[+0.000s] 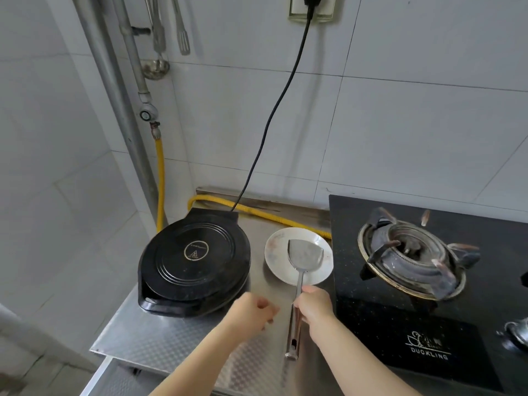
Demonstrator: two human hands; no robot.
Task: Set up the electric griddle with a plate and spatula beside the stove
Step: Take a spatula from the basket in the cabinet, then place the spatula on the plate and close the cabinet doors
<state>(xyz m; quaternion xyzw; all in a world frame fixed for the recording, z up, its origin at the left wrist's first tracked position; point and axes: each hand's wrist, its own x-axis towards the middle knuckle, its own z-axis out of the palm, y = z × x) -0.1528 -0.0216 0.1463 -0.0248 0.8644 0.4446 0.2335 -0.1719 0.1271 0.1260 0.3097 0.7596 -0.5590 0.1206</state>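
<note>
A black round electric griddle (194,261) sits with its lid closed at the left of the stainless steel tabletop (160,341). Its black power cord (271,115) runs up to a wall socket (311,8). Just to its right lies a white round plate (274,254), between the griddle and the black glass gas stove (377,324). The blade of a stainless steel spatula (305,252) rests on the plate, and its long handle reaches back over the plate's near rim toward the person.

The right hand (314,305) grips this handle just below the plate, its fingers wrapped round the metal. The left hand (251,310) hovers near the griddle's front edge, its fingers loosely curled and holding nothing. A yellow corrugated gas hose (257,213) runs along the wall behind the plate.
</note>
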